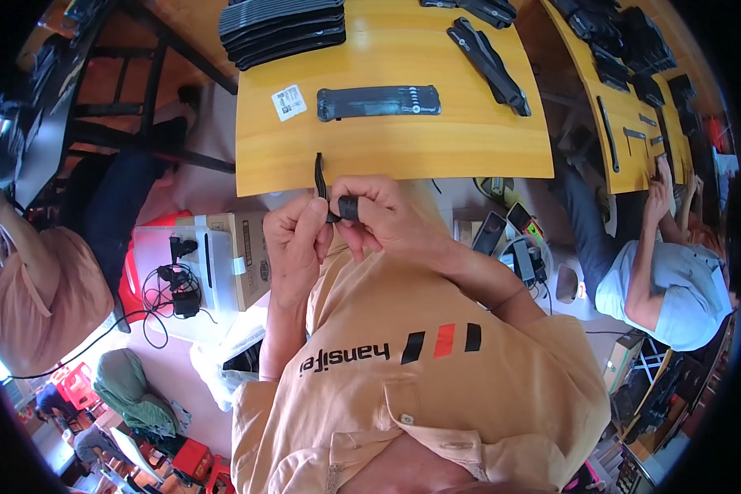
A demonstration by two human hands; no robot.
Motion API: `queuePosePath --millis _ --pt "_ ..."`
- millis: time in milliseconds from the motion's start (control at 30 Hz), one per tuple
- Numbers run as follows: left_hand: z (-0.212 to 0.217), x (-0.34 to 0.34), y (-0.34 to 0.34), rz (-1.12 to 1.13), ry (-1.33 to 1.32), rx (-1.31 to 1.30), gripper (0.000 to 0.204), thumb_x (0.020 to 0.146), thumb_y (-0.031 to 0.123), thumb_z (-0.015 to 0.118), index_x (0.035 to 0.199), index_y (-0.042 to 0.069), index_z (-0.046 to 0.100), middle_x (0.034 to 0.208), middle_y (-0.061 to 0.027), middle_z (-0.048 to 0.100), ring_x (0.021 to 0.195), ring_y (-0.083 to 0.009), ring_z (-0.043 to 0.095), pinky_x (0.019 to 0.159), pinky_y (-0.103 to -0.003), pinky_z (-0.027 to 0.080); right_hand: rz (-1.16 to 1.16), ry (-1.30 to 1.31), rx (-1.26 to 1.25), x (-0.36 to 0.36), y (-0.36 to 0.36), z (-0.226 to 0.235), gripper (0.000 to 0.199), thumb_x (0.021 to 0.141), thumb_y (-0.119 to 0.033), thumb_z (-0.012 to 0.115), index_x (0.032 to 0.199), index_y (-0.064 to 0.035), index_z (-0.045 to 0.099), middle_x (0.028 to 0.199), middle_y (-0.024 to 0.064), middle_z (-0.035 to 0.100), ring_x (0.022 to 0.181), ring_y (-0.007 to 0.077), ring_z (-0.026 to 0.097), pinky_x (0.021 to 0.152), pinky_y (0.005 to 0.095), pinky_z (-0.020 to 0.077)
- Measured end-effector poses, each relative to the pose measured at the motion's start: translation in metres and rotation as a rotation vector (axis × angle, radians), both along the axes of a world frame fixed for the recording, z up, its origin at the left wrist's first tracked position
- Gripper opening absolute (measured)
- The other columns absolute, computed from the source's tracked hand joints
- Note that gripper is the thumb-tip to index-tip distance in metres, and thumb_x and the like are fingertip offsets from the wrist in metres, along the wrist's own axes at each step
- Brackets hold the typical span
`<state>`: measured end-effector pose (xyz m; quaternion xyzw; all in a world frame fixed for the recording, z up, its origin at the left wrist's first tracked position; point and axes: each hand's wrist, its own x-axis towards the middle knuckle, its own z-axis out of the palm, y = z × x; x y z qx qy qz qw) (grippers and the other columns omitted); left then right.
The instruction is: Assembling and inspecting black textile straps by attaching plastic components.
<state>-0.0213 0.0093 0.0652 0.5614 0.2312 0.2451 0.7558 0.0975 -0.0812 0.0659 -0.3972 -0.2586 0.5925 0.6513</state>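
**Strap pinched between both hands at the tabletop edge**

While both hands meet just off the near edge of the yellow tabletop, the left hand and right hand each pinch the same narrow black strap. Left grip: clenched on the strap from below. Right grip: clenched on its short, black, loop-like end. The free end stands upward, over the tabletop edge.

On the tabletop: one flat black strap piece, white label just beside it, a stack of black pieces at the far left corner.

Risk, as judged: the hold is fingertip-only on a thin, springy part. A slip would drop it into the lap or onto the floor. Twisting could also kink the strap at the loop.
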Motion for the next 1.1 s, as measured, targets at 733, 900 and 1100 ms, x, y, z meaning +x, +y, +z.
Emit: queuePosePath --millis 733,900,1100 --pt "0.009 -0.198 0.138 0.376 -0.534 -0.742 0.036 0.092 0.016 0.039 0.057 0.014 0.031 0.044 0.0041 0.027 0.033 -0.0050 0.025 0.032 -0.018 0.020 -0.764 0.675 0.628 0.180 -0.181 0.028 0.014 0.091 -0.013 0.044 0.093 0.0005 0.046 0.056 0.0001 0.039 0.042 0.0057 0.038 0.036 0.0157 0.0348" --pt "-0.007 -0.140 0.115 0.433 -0.257 -0.533 0.035 0.093 0.022 0.043 0.061 0.012 0.034 0.051 0.0041 0.028 0.040 -0.0051 0.021 0.037 -0.021 0.019 -0.597 0.333 0.367 0.155 -0.165 0.049 0.015 0.091 -0.017 0.043 0.085 -0.0035 0.042 0.049 0.0011 0.036 0.032 0.0073 0.031 0.029 0.0167 0.0302" --pt "-0.044 -0.057 0.071 0.506 -0.008 -0.383 0.029 0.093 0.028 0.045 0.070 0.011 0.042 0.059 0.0022 0.037 0.049 -0.0060 0.034 0.042 -0.020 0.027 -0.620 -0.382 0.030 0.133 -0.154 0.059 0.033 0.088 -0.030 0.048 0.066 -0.0076 0.037 0.043 0.0069 0.043 0.027 0.0098 0.036 0.027 0.0188 0.0346"
